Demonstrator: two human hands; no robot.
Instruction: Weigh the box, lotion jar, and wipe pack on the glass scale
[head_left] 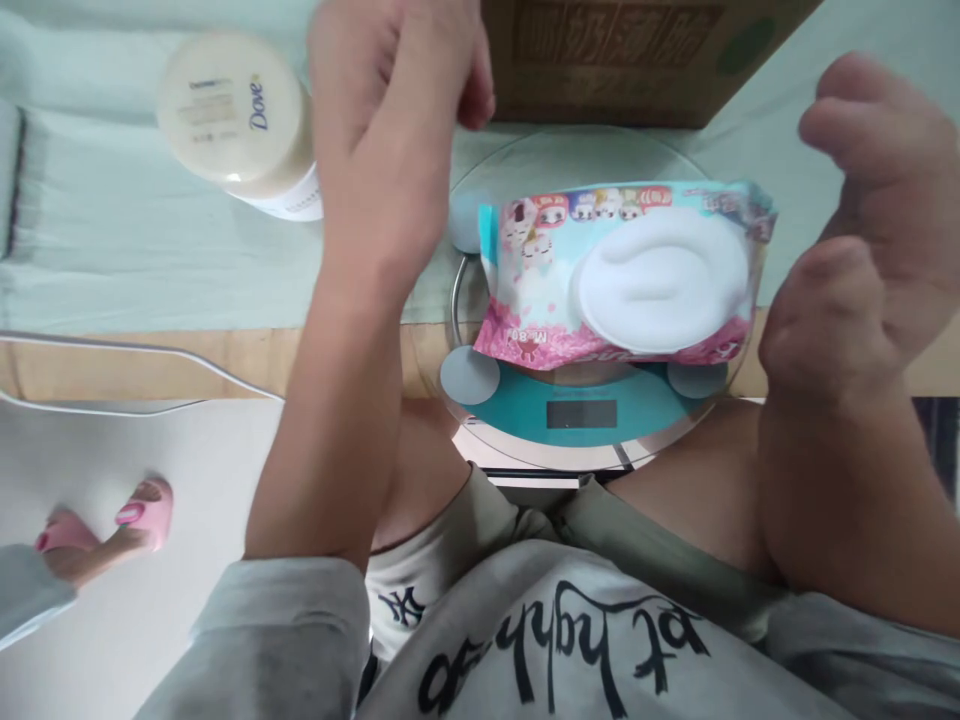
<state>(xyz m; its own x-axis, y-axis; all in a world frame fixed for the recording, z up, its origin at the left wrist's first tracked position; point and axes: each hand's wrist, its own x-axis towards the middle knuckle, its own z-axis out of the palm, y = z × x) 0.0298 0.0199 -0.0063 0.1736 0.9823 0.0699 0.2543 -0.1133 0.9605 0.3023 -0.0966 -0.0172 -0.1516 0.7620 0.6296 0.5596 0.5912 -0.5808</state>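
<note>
A packet of wet wipes [532, 270] with a white oval lid lies on a round glass scale [510, 415], its printing upside down to me. My left hand [397, 110] is raised over the left side, beside a Dove jar [225, 110]. The back of that hand faces me; its fingers are mostly hidden behind it or cut off by the top edge. To the right of the packet, my right hand [870, 220] hangs in the air, fingers loosely bent and thumb apart, with nothing visible in it. Neither hand touches the packet.
Behind the scale stands a brown cardboard box [615, 90]. A pale green cloth [150, 270] covers the table, and the scale overhangs its wooden front edge [330, 350]. A white cable [150, 347] trails at the left. Another person's foot in a pink slipper [154, 515] is on the floor.
</note>
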